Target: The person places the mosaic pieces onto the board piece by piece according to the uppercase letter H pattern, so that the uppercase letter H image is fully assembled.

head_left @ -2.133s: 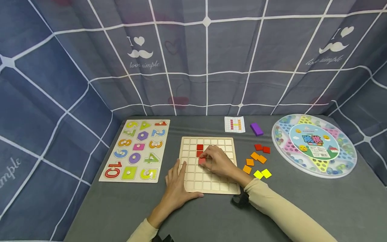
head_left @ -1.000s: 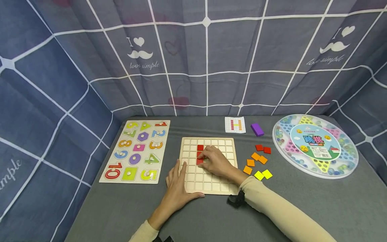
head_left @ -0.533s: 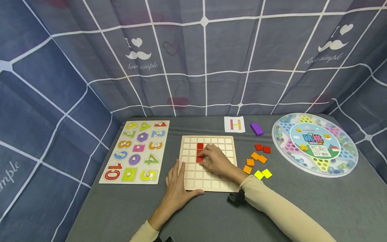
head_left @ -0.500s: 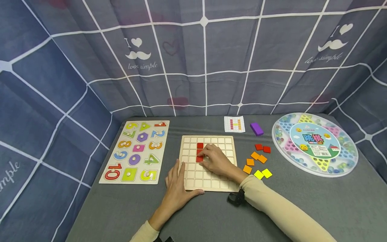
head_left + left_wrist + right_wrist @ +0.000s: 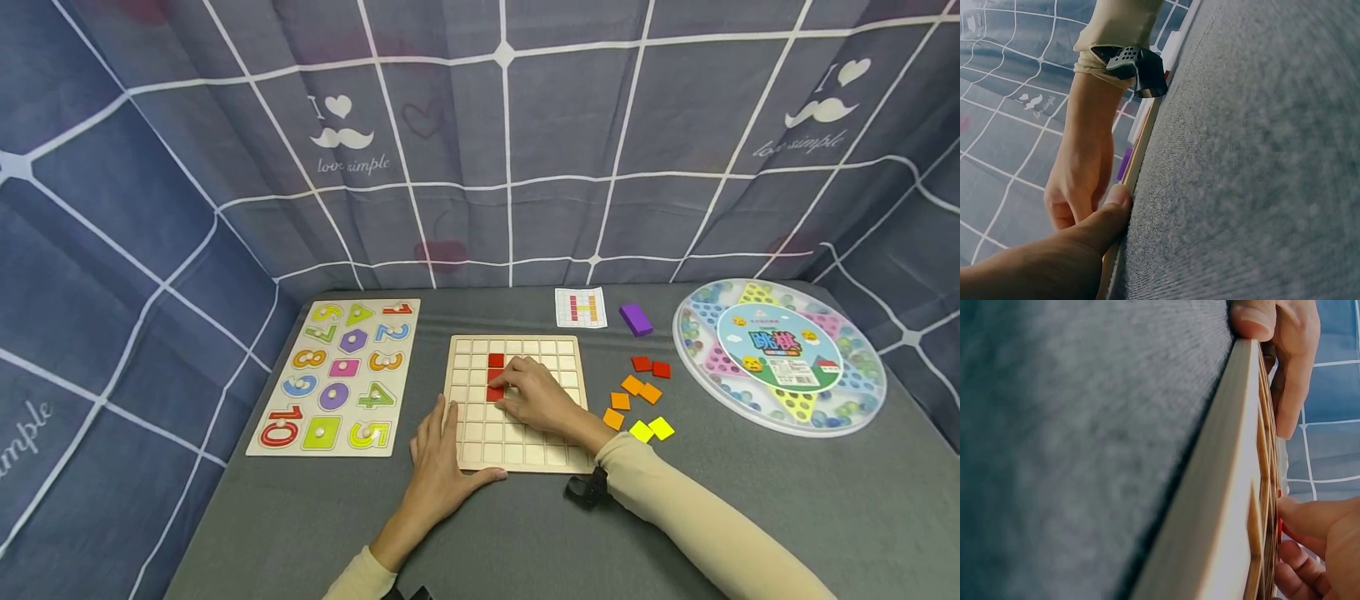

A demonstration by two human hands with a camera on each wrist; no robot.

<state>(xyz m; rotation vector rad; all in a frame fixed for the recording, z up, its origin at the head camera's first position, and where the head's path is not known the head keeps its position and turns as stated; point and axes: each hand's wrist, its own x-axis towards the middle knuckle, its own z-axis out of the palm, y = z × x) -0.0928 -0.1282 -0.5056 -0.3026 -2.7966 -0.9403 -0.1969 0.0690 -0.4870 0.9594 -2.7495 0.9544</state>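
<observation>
On a pale wooden gridded board (image 5: 495,450), a person's right hand (image 5: 540,400) pinches a small square red tile (image 5: 494,397); left of the grip, the left hand (image 5: 437,467) lies spread against the board's edge. Rightward, a round multicoloured game set (image 5: 780,354) reads “跳棋”; beyond, a blue-grey fabric curtain (image 5: 450,117) says “love simple.”

A pale wooden board (image 5: 480,442), divided into square cells, lies flat near the far edge of the grey surface (image 5: 540,542), bearing three red square tiles (image 5: 496,360) in one column nearer its left edge than its right, the nearer two partly covered.
</observation>
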